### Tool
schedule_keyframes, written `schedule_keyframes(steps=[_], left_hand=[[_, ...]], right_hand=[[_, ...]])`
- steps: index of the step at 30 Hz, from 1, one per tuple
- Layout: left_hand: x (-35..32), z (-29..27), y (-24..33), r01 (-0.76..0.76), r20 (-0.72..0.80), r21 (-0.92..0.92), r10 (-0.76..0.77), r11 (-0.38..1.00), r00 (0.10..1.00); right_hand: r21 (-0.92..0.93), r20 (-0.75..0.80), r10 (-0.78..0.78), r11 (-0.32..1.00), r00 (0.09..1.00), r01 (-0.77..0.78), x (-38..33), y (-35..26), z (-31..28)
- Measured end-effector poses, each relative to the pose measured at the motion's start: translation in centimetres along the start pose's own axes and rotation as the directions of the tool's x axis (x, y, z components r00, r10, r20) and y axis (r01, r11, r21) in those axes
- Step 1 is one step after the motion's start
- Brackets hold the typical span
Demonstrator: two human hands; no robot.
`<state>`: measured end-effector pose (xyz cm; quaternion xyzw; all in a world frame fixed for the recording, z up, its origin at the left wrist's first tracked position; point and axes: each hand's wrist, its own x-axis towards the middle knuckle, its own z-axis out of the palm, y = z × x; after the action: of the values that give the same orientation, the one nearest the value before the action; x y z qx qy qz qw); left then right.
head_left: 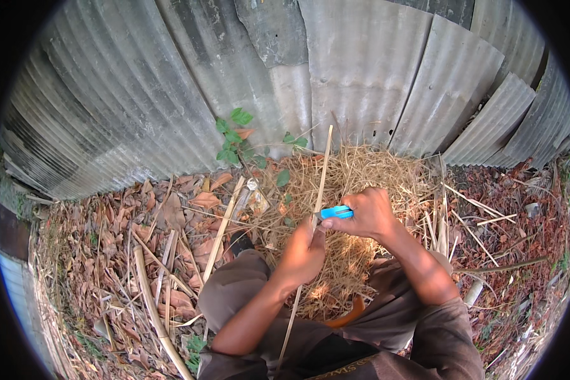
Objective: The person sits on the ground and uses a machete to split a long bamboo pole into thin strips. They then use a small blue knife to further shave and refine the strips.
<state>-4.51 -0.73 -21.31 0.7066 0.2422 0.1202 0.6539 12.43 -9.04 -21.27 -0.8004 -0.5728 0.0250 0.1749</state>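
A long, thin, pale bamboo strip (325, 166) runs upright through the middle of the view, its lower end passing over my lap. My left hand (303, 254) is closed around it near the middle. In my right hand (368, 214) is a blue-handled utility knife (337, 212). Its blade end meets the strip just above my left fingers, and my left thumb reaches up close to my right thumb. How deep the blade sits in the strip cannot be made out.
A heap of pale shavings (380, 168) lies between my legs and the corrugated metal fence (367, 69). Bamboo pieces (153, 310) and dry leaves (111, 253) cover the ground at left. Several thin strips (475, 237) lie at right. A green plant (231, 144) grows by the fence.
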Motion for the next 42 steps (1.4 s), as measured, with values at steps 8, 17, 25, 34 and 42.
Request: schedule_keyframes(steps=[8, 17, 25, 34, 42], left_hand=[[-0.8, 0.8, 0.2, 0.034, -0.003, 0.103, -0.034, 0.994, 0.999], [-1.3, 0.2, -1.1, -0.145, -0.044, 0.261, 0.162, 0.954, 0.986], [-3.0, 1.3, -1.0, -0.031, 0.157, 0.223, -0.004, 0.974, 0.988], [-1.8, -0.2, 0.9, 0.344, 0.258, -0.517, -0.241, 0.784, 0.936], [-1.4, 0.4, 2.2, 0.274, 0.076, -0.582, -0.285, 0.765, 0.956]], right_hand=[[-0.09, -0.15, 0.119, 0.987, 0.982, -0.133, 1.9, 2.9, 0.4], [-0.036, -0.146, 0.008, 0.999, 0.989, -0.014, 1.1, 1.2, 1.1], [0.154, -0.177, 0.49, 0.871, 0.854, -0.467, 4.1, 9.1, -0.1], [0.222, -0.13, 0.19, 0.962, 0.973, -0.158, 0.6, 4.1, -0.8], [0.119, -0.014, 0.051, 0.992, 0.999, -0.049, -0.3, 0.3, 0.1]])
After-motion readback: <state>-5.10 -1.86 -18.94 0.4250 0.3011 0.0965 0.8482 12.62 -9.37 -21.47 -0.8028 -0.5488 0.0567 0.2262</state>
